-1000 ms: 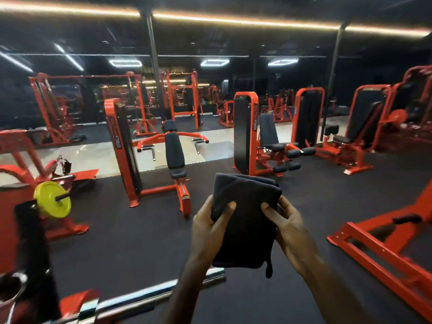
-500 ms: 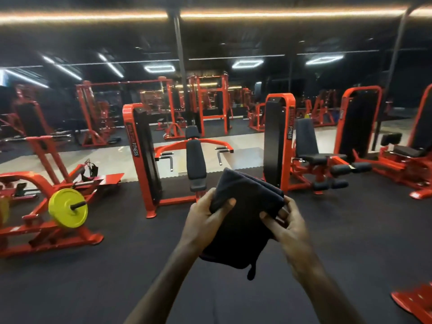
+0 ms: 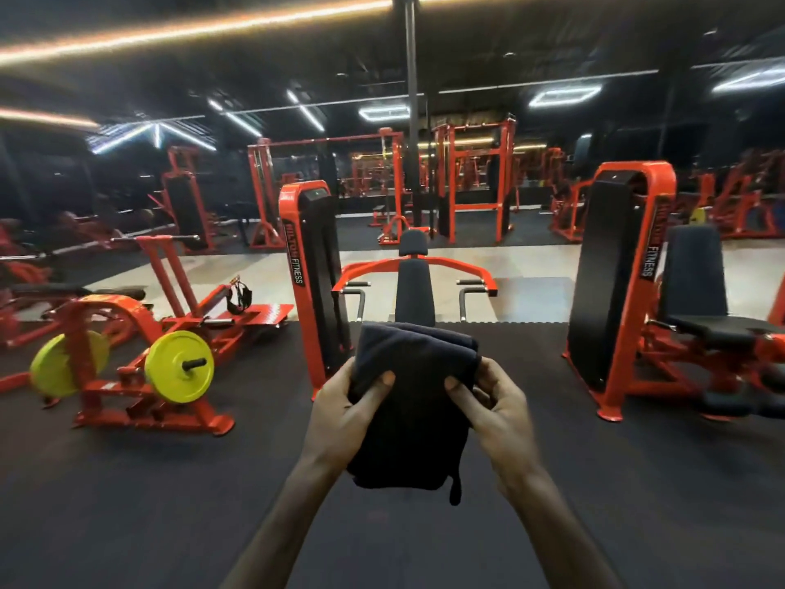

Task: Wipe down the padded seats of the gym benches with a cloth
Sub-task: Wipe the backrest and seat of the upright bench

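A folded dark cloth (image 3: 414, 401) hangs in front of me at chest height. My left hand (image 3: 344, 414) grips its left edge with the thumb on top. My right hand (image 3: 495, 412) pinches its right edge. Straight ahead, partly hidden behind the cloth, stands an orange press machine with a black padded backrest (image 3: 414, 291). To the right is another orange machine with a black padded seat (image 3: 722, 327) and tall back pad (image 3: 696, 269).
An orange plate-loaded machine with yellow weight plates (image 3: 178, 367) stands at the left. Two black and orange weight-stack towers (image 3: 316, 269) (image 3: 611, 274) flank the machine ahead. Dark rubber floor (image 3: 170, 503) lies around me. More orange racks fill the back.
The view has swung left, so the machines have shifted right in the frame. Both hands keep hold of the cloth in the same way.
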